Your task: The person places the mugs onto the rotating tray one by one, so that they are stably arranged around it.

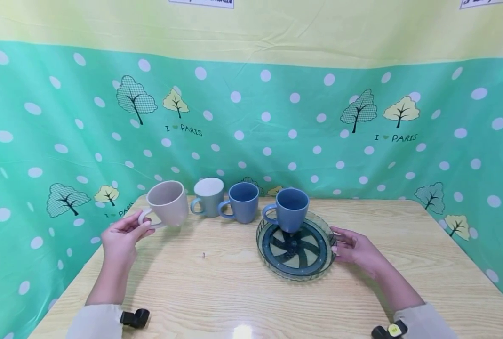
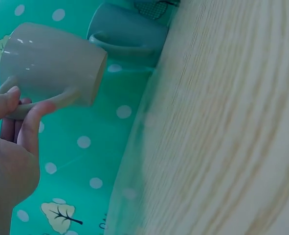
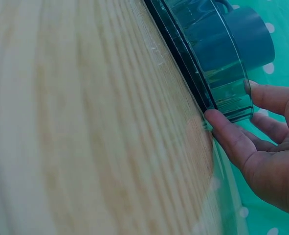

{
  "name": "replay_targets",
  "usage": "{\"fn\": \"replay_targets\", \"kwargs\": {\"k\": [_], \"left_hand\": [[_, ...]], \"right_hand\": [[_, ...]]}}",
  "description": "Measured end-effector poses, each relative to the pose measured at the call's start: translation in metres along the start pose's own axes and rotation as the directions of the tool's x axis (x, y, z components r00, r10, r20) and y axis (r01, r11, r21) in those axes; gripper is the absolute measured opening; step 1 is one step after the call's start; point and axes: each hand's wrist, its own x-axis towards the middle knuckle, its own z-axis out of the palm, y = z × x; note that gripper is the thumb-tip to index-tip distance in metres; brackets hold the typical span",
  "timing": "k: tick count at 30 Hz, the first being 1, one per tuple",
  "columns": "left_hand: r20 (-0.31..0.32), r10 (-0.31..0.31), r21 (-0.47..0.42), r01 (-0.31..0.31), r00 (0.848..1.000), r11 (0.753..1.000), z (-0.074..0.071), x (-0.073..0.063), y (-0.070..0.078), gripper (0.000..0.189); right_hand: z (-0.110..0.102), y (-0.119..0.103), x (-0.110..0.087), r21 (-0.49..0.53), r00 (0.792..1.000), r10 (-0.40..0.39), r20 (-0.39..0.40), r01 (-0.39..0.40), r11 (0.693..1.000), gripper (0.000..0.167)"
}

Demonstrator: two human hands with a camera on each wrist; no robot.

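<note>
Dotted cloth (image 1: 251,96) behind, wooden table (image 1: 209,301) in front. Round glass tray (image 1: 297,270) sits right of centre on the table; round, so no long axis; open face up. Right hand (image 1: 359,249) is nearer the tray and at its right side, in a light grip on the wall; right wrist view shows one digit up at the rim and another down by the base edge. Left hand (image 1: 122,239) pinches the handle of the pale mug (image 1: 172,209), fingers closed on it. Key relation, in my judgement: pale mug and tray lie well apart sideways, tray to the mug's right and a little closer to the person, bare tabletop between. Pale mug is at the far left, mouth up, long axis near upright, handle toward the left hand; left wrist view suggests the base is off the table. Right of it stand the grey-green mug (image 1: 212,203), then a blue mug (image 1: 244,207), both upright, handles left. Second blue mug (image 1: 292,212) stands upright at the tray's far side, handle also left; nearer part of the tray floor bare.
</note>
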Motion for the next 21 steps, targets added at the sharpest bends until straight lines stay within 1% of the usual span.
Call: {"fn": "replay_targets", "kwargs": {"k": [5,12,16,21], "left_hand": [[0.069,0.031,0.007,-0.032,0.997,0.999,0.001,-0.004,0.002,0.034],[0.158,0.052,0.040,-0.059,0.986,0.997,0.006,-0.009,0.004,0.035],[0.208,0.075,0.047,-0.087,0.975,0.995,0.011,-0.013,0.005,0.033],[0.283,0.099,0.021,-0.109,0.954,0.994,0.016,-0.016,0.005,0.032]], "right_hand": [[0.001,0.000,0.000,0.004,1.000,-0.008,-0.004,0.008,1.000,0.069],[0.000,0.001,0.000,0.005,1.000,-0.001,-0.017,0.001,1.000,0.069],[-0.001,0.001,0.000,0.002,1.000,-0.005,-0.015,0.005,1.000,0.069],[-0.001,0.001,0.000,0.006,1.000,-0.007,-0.013,0.007,1.000,0.070]]}}
